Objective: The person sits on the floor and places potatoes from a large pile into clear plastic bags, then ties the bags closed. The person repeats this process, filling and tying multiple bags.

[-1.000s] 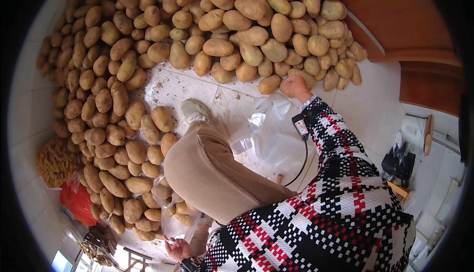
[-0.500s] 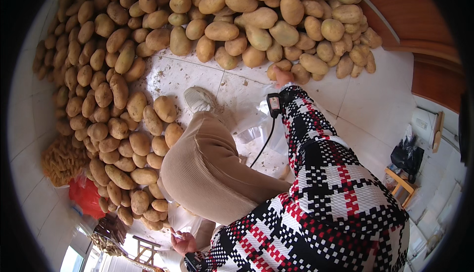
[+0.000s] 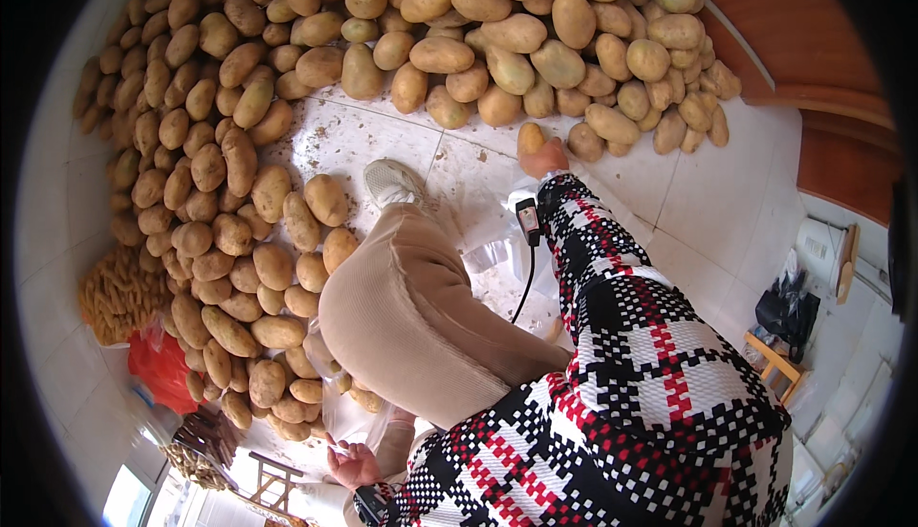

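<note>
- head view, right side: the person's right hand (image 3: 547, 157), reaching to the foot of the heap, is closed around a yellow-brown, oval potato (image 3: 531, 136), which sits at the fingertips, just beside a large heap of loose, rounded potatoes (image 3: 445, 54).
- head view, same spot: the grip looks shallow, so a smooth or dusty skin could let the potato slip and roll across the pale, square-tiled floor (image 3: 712, 183).
- head view, top: nothing visible braces the heap's near edge; disturbing a potato low down could set those above sliding toward the light grey, laced shoe (image 3: 392, 183).
- head view, bottom: the left hand (image 3: 354, 466) is half curled beside a clear, thin plastic bag (image 3: 346, 416) between the tan, ribbed trousers (image 3: 406, 312) and more potatoes; whether the fingers pinch the bag cannot be told. if they do, a weak hold could let its mouth drop, and a hard pull could tear it.
- head view, centre: a thin black cable (image 3: 532, 274) hangs from a small dark box (image 3: 528, 219) at the right wrist, near crumpled, clear plastic film (image 3: 488, 257); the cable could snag, and the slick film could slide underfoot.
</note>
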`<state>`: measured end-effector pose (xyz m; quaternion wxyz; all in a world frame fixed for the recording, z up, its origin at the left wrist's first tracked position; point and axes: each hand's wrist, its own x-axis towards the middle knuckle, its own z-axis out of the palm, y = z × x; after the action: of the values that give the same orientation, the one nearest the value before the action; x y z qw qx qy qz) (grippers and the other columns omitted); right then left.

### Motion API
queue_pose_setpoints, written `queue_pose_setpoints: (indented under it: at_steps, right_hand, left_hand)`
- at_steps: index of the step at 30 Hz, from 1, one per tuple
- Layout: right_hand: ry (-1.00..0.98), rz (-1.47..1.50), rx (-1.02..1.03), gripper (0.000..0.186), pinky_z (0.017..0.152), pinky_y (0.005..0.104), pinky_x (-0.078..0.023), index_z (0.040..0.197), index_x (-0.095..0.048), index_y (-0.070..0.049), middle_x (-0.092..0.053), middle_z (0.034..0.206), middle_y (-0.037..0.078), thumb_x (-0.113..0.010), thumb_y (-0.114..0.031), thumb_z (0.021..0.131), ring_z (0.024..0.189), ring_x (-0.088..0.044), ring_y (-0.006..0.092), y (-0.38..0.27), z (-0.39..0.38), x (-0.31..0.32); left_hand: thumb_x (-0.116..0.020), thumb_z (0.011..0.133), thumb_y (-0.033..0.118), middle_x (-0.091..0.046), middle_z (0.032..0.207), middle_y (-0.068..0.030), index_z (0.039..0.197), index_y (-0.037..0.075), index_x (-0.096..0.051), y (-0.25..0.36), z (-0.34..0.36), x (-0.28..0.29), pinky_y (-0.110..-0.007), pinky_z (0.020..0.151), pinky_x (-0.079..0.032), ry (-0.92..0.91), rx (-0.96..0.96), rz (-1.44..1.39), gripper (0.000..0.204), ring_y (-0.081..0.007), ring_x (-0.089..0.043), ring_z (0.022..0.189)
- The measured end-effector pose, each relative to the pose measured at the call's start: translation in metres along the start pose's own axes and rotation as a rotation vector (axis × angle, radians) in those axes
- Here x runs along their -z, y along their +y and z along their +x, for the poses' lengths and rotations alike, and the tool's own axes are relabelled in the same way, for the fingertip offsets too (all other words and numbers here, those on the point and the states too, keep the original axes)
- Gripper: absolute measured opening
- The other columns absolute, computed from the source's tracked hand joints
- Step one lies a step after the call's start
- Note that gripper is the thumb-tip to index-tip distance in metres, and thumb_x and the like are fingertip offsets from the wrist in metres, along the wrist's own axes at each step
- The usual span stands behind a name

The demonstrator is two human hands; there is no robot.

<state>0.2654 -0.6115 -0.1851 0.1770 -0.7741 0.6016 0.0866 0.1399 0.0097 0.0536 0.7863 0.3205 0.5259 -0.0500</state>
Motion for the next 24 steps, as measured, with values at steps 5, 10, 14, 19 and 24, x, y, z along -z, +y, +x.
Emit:
queue_pose_setpoints:
  at_steps: [5, 10, 14, 19, 24]
  right_hand:
    - [-0.220, 0.103, 0.114, 0.063, 0.077, 0.0332, -0.048, 0.100, -0.054, 0.007, -0.061, 0.097, 0.020, -0.070, -0.039, 0.059, 0.090, -0.060, 0.0280, -0.012, -0.019, 0.011]
    - [-0.629, 0.776, 0.246, 0.055, 0.079, 0.0322, -0.046, 0.108, -0.052, 0.001, -0.059, 0.101, 0.011, -0.069, -0.031, 0.066, 0.090, -0.057, 0.0175, -0.063, -0.044, 0.071]
    - [-0.949, 0.856, 0.810, 0.047, 0.082, 0.0286, -0.045, 0.116, -0.049, -0.002, -0.057, 0.104, 0.005, -0.062, -0.023, 0.076, 0.094, -0.054, 0.0143, -0.159, -0.093, 0.145]
    - [-0.974, 0.160, 1.314, 0.056, 0.082, 0.0257, -0.042, 0.117, -0.047, -0.001, -0.054, 0.106, 0.006, -0.064, -0.028, 0.072, 0.095, -0.051, 0.0127, -0.268, -0.216, 0.218]
    - [-1.116, -0.443, 1.753, 0.059, 0.070, 0.0295, -0.047, 0.107, -0.055, 0.000, -0.060, 0.098, 0.011, -0.070, -0.036, 0.063, 0.084, -0.057, 0.0176, -0.297, -0.359, 0.171]
  left_hand:
    - [-0.048, 0.087, 0.027, -0.062, 0.078, -0.0039, 0.120, 0.017, -0.051, -0.004, 0.001, 0.011, -0.024, 0.052, -0.035, -0.136, 0.040, -0.038, 0.035, -0.0109, -0.040, 0.050]
    - [-0.047, 0.087, 0.023, -0.058, 0.075, -0.0021, 0.125, 0.018, -0.042, -0.017, 0.005, 0.012, -0.023, 0.048, -0.034, -0.170, -0.029, -0.111, 0.039, -0.0095, -0.038, 0.047]
    - [-0.041, 0.090, 0.024, -0.054, 0.074, -0.0004, 0.130, 0.020, -0.038, -0.022, 0.017, 0.024, -0.024, 0.050, -0.035, -0.227, -0.022, -0.177, 0.040, -0.0089, -0.038, 0.048]
    - [-0.048, 0.087, 0.020, -0.054, 0.076, -0.0024, 0.133, 0.017, -0.032, -0.036, 0.030, 0.036, -0.025, 0.056, -0.036, -0.320, -0.080, -0.231, 0.049, -0.0099, -0.041, 0.052]
    - [-0.050, 0.086, 0.021, -0.054, 0.078, -0.0022, 0.132, 0.017, -0.034, -0.041, 0.036, 0.039, -0.025, 0.056, -0.036, -0.335, -0.090, -0.267, 0.049, -0.0101, -0.041, 0.053]
